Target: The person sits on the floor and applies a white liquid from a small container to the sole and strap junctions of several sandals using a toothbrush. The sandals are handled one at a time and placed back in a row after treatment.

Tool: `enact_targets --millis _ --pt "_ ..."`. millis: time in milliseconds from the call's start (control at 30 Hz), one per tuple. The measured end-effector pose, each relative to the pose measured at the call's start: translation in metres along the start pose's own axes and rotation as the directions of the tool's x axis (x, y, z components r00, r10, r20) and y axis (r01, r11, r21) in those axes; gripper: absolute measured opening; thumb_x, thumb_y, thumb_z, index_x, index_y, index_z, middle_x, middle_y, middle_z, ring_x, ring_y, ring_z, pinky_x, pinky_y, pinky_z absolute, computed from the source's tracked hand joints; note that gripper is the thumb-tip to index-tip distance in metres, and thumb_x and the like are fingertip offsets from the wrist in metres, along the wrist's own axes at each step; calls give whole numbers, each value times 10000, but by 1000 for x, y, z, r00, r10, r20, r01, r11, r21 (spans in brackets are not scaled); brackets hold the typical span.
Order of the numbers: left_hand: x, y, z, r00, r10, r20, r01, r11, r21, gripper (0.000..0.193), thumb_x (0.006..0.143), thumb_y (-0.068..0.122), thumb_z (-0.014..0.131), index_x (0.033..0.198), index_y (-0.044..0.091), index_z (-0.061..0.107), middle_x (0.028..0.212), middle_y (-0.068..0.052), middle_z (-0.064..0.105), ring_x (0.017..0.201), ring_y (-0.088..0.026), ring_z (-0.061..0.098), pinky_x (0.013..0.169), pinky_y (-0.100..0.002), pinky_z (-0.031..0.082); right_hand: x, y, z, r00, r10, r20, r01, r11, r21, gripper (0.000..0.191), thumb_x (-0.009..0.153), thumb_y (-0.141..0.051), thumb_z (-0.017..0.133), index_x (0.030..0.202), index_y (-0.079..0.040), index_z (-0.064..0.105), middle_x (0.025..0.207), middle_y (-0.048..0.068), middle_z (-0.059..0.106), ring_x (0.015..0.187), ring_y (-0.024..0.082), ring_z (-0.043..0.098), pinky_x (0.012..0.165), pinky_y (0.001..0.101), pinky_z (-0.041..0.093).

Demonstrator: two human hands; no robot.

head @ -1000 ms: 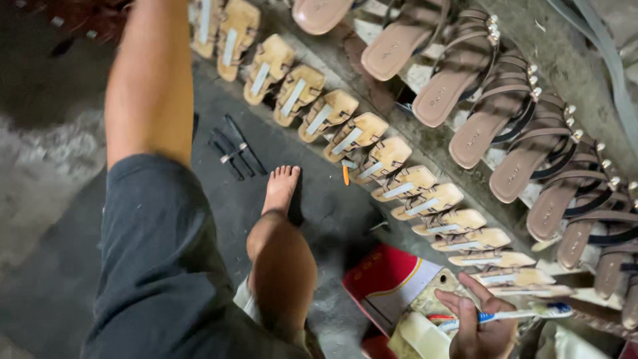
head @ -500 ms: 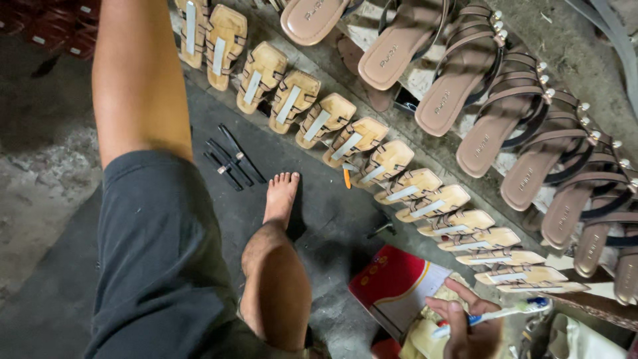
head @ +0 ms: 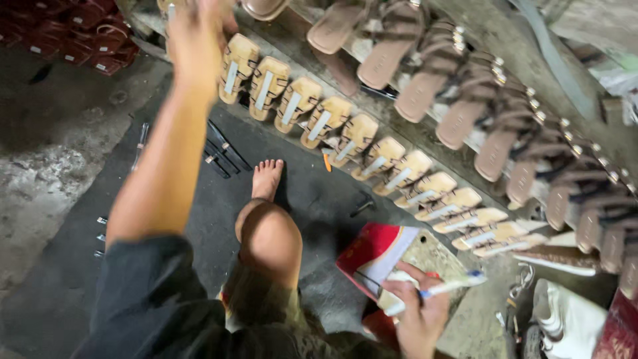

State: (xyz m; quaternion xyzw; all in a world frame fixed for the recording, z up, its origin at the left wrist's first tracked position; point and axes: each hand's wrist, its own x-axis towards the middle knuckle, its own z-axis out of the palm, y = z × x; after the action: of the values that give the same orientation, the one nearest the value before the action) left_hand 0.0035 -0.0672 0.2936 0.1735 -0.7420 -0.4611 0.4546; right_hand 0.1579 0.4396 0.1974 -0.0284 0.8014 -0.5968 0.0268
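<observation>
Left hand (head: 196,30) raised at far end of tan sandal sole row (head: 359,143), blurred; grip cannot be told. Row's long axis runs diagonally toward right hand (head: 420,318), which is closed on white pen-like tool (head: 446,288) over red board (head: 373,252).

Dark worn concrete floor (head: 60,179), dim light, sloped wooden rack (head: 505,33), perhaps a bench
</observation>
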Motion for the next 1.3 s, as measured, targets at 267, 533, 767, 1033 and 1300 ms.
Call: enact_targets --millis 267,533,767,1033,1300 --pt "-320 95 19 113 9 994 953 -283 -106 425 1037 484 621 896 87 679 669 49 485 583 -76 393 513 -228 331 -7 14 28 998 10 60 -52 666 744 585 880 -163 732 1333 -45 381 1285 133 610 1062 309 734 856 483 640" --pt "-434 88 7 -527 -17 850 842 121 525 589 994 605 504 1040 54 708 778 -24 652 560 -70 435 447 -206 293 -90 -3 -15 998 23 53 -55 661 748 697 830 -160 859 1389 -22 465 1240 239 671 909 302 696 614 382 574" --pt "-395 105 10 344 223 912 675 616 -406 771 1066 389 608 1626 2 244 1467 -187 478 1181 -237 496 974 -357 437 -153 -2 -57 986 -100 137 67 972 225 518 849 -119 847 1025 -103 359 1120 87 556 1034 214 578 819 339 529" --pt "-395 130 -11 -184 -201 962 973 -173 150 683 998 544 515 1418 6 485 1331 -132 662 1145 -257 698 964 -469 574 -130 11 -100 957 254 -137 -281 715 -640 275 1080 -342 502 1175 -86 474 844 167 705 701 318 686 614 433 523" --pt "-411 141 -40 353 -141 925 806 549 -224 703 959 155 813 1504 -40 413 1486 -195 509 1354 -233 538 1209 -398 437 -49 17 -108 994 71 87 64 281 -958 250 928 -154 575 1144 -186 696 992 174 722 819 387 712 666 512 542"
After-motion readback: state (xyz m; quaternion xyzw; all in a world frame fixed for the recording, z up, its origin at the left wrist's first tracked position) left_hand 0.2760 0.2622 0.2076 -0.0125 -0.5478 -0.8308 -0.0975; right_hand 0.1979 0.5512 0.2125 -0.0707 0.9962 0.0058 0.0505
